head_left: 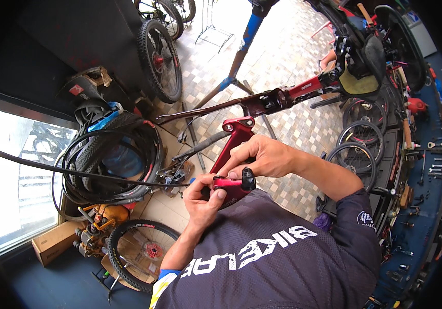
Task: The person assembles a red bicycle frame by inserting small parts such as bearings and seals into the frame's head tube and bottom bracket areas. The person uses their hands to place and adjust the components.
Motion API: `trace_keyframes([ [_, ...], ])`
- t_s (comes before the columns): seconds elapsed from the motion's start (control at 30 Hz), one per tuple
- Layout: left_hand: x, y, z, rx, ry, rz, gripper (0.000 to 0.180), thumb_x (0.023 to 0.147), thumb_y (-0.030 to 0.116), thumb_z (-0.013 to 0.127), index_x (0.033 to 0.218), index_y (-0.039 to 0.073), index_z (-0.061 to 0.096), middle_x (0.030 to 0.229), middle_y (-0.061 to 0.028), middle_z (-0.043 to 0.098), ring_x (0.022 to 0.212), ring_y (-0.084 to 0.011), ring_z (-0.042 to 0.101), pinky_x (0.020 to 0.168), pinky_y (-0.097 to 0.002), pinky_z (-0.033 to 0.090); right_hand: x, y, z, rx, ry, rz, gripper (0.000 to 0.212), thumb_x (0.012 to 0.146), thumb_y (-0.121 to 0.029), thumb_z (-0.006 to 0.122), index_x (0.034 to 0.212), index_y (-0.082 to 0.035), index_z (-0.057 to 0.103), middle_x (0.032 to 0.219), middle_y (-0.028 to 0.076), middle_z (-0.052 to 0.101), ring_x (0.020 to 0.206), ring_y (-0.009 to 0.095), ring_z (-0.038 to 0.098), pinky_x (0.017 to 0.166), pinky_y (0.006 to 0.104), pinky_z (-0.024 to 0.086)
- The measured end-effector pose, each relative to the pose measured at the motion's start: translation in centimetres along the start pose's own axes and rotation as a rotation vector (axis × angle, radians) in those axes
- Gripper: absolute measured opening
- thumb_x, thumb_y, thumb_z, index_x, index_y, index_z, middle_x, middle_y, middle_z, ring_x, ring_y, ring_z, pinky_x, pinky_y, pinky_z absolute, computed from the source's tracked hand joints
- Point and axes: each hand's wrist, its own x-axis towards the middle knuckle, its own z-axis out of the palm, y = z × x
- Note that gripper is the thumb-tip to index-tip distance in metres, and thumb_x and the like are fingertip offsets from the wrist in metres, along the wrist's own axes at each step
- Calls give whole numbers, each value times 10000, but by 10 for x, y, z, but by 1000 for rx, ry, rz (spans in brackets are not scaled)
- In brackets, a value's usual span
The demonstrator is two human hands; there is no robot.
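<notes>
A glossy red bicycle frame [232, 144] is in front of my chest, with a pivot end at its top. My left hand [199, 202] is closed on the frame's lower end, thumb and fingers on either side of it. A long black cable or hose [123, 180] comes in from the left and reaches my left fingers. Close above, my right hand [266, 157] is closed, its fingertips pinched together at the same red end. What they hold there is too small to tell. A black plastic-like piece [249, 179] sits at the right of this end.
A dark red frame section [283, 100] extends across a blue repair stand [249, 33]. Tyres and tubes [123, 139] are piled at the left, above a wheel [144, 252] and a cardboard box [56, 241]. Tools [433, 165] hang along the blue right wall, near more wheels [360, 144].
</notes>
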Motion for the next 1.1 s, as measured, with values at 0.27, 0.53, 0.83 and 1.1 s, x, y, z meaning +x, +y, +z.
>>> trace_keyframes([
  [0.27, -4, -1, 3, -20, -9, 71, 323, 831, 169, 832, 1031, -29, 674, 807, 4, 584, 685, -60, 484, 683, -224, 405, -8, -13, -1, -58, -22, 14, 228, 946, -74, 685, 1152, 4, 747, 835, -2, 693, 735, 42, 553, 656, 235, 449],
  [0.53, -3, -2, 2, -92, 24, 111, 310, 836, 190, 842, 970, -16, 653, 779, 8, 546, 724, -80, 490, 765, -262, 436, -9, 12, 8, -20, 20, -120, 247, 952, -136, 708, 1153, 2, 745, 797, -25, 665, 697, 25, 508, 658, 232, 433],
  [0.83, -7, -4, -4, -96, 40, 82, 356, 845, 262, 831, 983, -19, 660, 889, -41, 627, 770, -95, 518, 738, -246, 428, -9, 11, 16, 19, 23, -76, 261, 943, -120, 709, 1180, -17, 747, 779, -41, 607, 713, 35, 487, 678, 246, 415],
  [1.1, -14, 9, -7, -96, 70, 4, 472, 865, 379, 824, 1001, -41, 655, 997, -125, 706, 930, -185, 659, 859, -320, 504, -11, 14, 22, -299, 29, -285, 180, 933, -79, 686, 1096, -41, 752, 767, 36, 584, 692, 96, 526, 636, 296, 429],
])
